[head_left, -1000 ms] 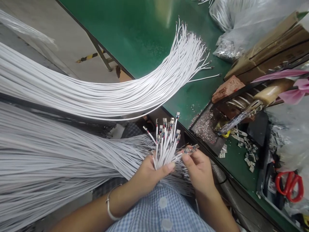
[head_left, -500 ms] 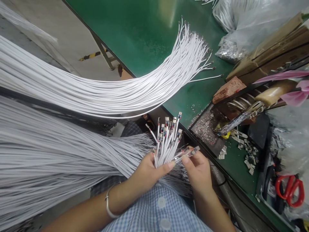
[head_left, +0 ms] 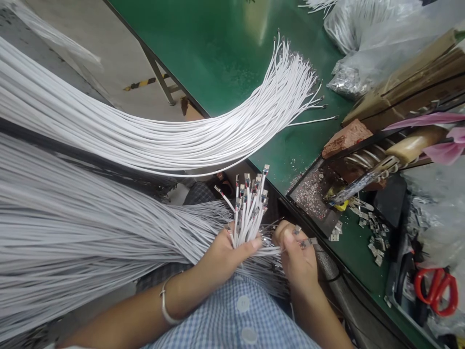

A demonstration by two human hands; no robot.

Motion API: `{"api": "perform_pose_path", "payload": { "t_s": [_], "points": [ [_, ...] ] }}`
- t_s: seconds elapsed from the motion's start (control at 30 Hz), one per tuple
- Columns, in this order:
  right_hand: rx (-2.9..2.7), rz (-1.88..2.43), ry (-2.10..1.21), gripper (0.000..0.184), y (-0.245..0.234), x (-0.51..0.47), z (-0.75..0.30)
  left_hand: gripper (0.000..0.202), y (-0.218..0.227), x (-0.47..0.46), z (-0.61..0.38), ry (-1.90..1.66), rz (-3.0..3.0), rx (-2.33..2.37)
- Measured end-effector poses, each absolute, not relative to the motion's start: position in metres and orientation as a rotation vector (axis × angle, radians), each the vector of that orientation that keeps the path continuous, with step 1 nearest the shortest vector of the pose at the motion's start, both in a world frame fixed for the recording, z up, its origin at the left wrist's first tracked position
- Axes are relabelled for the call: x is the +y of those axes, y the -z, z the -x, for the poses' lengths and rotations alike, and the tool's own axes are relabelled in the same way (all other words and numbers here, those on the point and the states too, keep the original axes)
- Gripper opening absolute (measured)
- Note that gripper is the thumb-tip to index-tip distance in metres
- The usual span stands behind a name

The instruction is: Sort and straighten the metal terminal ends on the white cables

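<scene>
My left hand (head_left: 232, 249) is closed around a bunch of white cables (head_left: 248, 220), whose metal USB plug ends stick up above the thumb. To its right, my right hand (head_left: 298, 249) pinches a few cable ends (head_left: 271, 250) that bend sideways out of the bunch. Small metal plugs (head_left: 308, 243) poke out past its fingers. Under both hands lies a thick spread of greyish-white cables (head_left: 145, 232), reaching off to the left. How many cables the right hand holds is hidden by its fingers.
A second bundle of white cables (head_left: 203, 140) curves onto the green table (head_left: 218, 58). At right are a soldering iron (head_left: 363, 179) on a stand, a reddish brick (head_left: 347, 138), loose metal plug shells (head_left: 376, 237), red-handled scissors (head_left: 436, 291) and plastic bags (head_left: 366, 43).
My right hand has shifted slightly right and down, drawing a few cable ends sideways from the bunch. My left hand keeps its hold. The view has moved slightly.
</scene>
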State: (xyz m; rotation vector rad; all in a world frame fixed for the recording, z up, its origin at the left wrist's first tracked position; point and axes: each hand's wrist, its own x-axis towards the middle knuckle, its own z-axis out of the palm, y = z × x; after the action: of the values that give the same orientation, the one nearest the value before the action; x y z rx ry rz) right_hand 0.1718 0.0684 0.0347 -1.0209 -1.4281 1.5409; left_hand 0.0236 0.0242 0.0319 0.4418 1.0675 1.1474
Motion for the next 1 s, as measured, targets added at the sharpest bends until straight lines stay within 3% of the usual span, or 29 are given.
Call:
{"api": "perform_pose_path", "payload": {
  "t_s": [0.17, 0.3, 0.4, 0.53, 0.73, 1.0],
  "points": [
    [-1.691, 1.117, -1.341, 0.024, -0.043, 0.072, -0.174, 0.021, -0.029, 0.023, -0.022, -1.098, -0.493, 1.048],
    [-1.780, 1.153, -1.300, 0.003, -0.044, 0.074, -0.173, 0.022, -0.030, 0.023, -0.022, -1.074, -0.595, 1.008],
    [-1.779, 1.137, -1.342, 0.013, -0.042, 0.076, -0.170, 0.024, -0.031, 0.023, -0.023, -1.039, -0.598, 0.986],
    [-1.779, 1.132, -1.437, 0.008, -0.043, 0.076, -0.165, 0.029, -0.031, 0.021, -0.023, -0.963, -0.611, 0.915],
    [-1.545, 1.162, -1.619, 0.016, -0.049, 0.073, -0.161, 0.031, -0.034, 0.023, -0.023, -0.999, -0.610, 0.966],
    [-1.481, 1.165, -1.496, 0.012, -0.045, 0.077, -0.165, 0.023, -0.035, 0.022, -0.026, -1.017, -0.489, 1.001]
  ]
}}
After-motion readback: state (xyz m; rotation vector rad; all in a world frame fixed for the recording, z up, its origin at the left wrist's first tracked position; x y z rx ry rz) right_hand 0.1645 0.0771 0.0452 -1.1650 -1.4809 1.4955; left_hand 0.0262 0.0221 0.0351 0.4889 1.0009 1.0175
